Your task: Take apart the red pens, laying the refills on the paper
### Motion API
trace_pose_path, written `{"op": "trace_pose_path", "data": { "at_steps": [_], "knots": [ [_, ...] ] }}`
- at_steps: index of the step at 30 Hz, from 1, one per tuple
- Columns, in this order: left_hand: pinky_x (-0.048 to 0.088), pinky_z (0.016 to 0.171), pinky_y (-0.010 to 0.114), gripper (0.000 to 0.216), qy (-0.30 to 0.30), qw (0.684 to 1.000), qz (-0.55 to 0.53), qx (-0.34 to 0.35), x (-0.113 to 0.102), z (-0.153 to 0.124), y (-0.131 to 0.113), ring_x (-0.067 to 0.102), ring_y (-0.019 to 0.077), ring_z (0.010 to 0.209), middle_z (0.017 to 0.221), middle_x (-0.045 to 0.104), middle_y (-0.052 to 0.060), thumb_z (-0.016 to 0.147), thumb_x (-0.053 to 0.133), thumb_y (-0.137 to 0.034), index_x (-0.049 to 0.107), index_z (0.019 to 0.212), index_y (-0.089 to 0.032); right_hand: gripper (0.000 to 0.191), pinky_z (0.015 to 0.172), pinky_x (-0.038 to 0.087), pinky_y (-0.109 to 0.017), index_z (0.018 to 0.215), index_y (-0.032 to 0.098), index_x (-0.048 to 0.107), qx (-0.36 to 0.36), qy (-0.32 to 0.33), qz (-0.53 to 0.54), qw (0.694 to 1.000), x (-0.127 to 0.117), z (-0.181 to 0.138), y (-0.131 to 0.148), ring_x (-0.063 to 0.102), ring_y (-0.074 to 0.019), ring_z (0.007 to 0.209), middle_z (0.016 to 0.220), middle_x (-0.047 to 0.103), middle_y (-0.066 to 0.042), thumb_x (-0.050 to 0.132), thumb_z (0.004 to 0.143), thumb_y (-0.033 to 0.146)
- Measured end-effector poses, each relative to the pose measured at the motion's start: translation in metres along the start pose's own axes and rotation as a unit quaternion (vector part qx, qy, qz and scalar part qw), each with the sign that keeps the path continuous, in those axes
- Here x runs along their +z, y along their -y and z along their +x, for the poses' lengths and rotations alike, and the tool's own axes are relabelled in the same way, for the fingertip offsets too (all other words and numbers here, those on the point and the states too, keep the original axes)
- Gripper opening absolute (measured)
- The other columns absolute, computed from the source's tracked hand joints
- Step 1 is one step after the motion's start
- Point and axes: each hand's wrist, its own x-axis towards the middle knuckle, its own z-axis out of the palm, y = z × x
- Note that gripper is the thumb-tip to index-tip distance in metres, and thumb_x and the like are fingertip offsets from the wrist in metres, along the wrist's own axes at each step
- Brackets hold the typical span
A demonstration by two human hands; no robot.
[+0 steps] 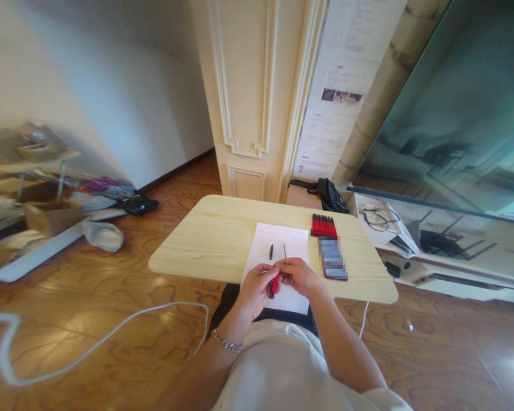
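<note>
A red pen barrel [275, 283] with a dark lower end is held between my two hands above a sheet of white paper [295, 299]. My left hand [256, 289] grips it from the left, thumb and fingers closed. From the other side my right hand [298, 275] has its fingertips pinched at the barrel's upper part; any small piece between them is hidden. Just beyond the hands, a short black pen piece [271, 252] lies on the paper. To its right is a thin dark stick like a pen refill [285, 251].
A row of several red-and-black pens [324, 225] lies on the pale wooden table [197, 240], above a phone [333, 260] with a blurred screen. Behind the table are a black bag [330, 194] and a large screen [462, 125]. A white cable [111, 331] crosses the floor at left.
</note>
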Motion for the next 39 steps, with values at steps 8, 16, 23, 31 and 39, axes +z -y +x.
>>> {"op": "trace_pose_path", "data": {
  "at_steps": [8, 16, 23, 31, 39],
  "knots": [
    [0.027, 0.041, 0.02, 0.029, -0.004, 1.0, 0.001, -0.008, -0.001, 0.0, -0.001, 0.044, 0.0066, 0.043, 0.05, 0.053, -0.002, 0.072, 0.071, -0.039, 0.054, 0.067, -0.015, 0.023, 0.058, 0.04, -0.022, 0.082, 0.01, 0.068, 0.019, 0.014, 0.056, 0.998, -0.001, -0.001, -0.001, 0.056, -0.0097, 0.057, 0.063, 0.063, -0.003, 0.07, 0.071, 0.03],
    [0.029, 0.038, 0.019, 0.029, -0.001, 0.999, 0.035, -0.008, -0.001, -0.002, -0.002, 0.047, 0.0072, 0.043, 0.059, 0.058, -0.001, 0.071, 0.07, -0.039, 0.052, 0.073, -0.016, 0.028, 0.058, 0.041, -0.022, 0.082, 0.01, 0.07, 0.012, -0.003, 0.048, 0.999, -0.004, 0.0, 0.002, 0.057, -0.0098, 0.059, 0.067, 0.066, -0.004, 0.076, 0.064, 0.03],
    [0.031, 0.035, 0.018, 0.03, 0.01, 0.998, 0.056, -0.021, -0.002, -0.003, 0.002, 0.049, 0.0083, 0.042, 0.065, 0.058, -0.002, 0.073, 0.068, -0.04, 0.049, 0.079, -0.018, 0.03, 0.055, 0.04, -0.023, 0.085, 0.014, 0.068, -0.056, -0.097, -0.073, 0.991, -0.021, 0.011, 0.004, 0.054, -0.0093, 0.056, 0.071, 0.066, -0.003, 0.075, 0.063, 0.033],
    [0.041, 0.042, 0.021, 0.032, -0.009, 0.998, 0.05, -0.022, -0.007, 0.004, 0.01, 0.055, 0.0104, 0.047, 0.071, 0.061, 0.0, 0.073, 0.068, -0.04, 0.048, 0.085, -0.018, 0.024, 0.057, 0.037, -0.024, 0.074, 0.016, 0.071, -0.095, -0.263, -0.489, 0.826, -0.049, 0.035, 0.024, 0.059, -0.0156, 0.064, 0.068, 0.068, -0.005, 0.059, 0.076, 0.036],
    [0.045, 0.045, 0.023, 0.035, -0.027, 0.999, 0.034, -0.023, -0.009, 0.006, 0.011, 0.056, 0.0111, 0.049, 0.068, 0.061, -0.001, 0.07, 0.071, -0.04, 0.049, 0.085, -0.018, 0.021, 0.066, 0.037, -0.025, 0.081, 0.018, 0.074, -0.069, -0.265, -0.596, 0.755, -0.044, 0.041, 0.011, 0.062, -0.0184, 0.077, 0.082, 0.072, -0.009, 0.058, 0.08, 0.031]
  ]
}}
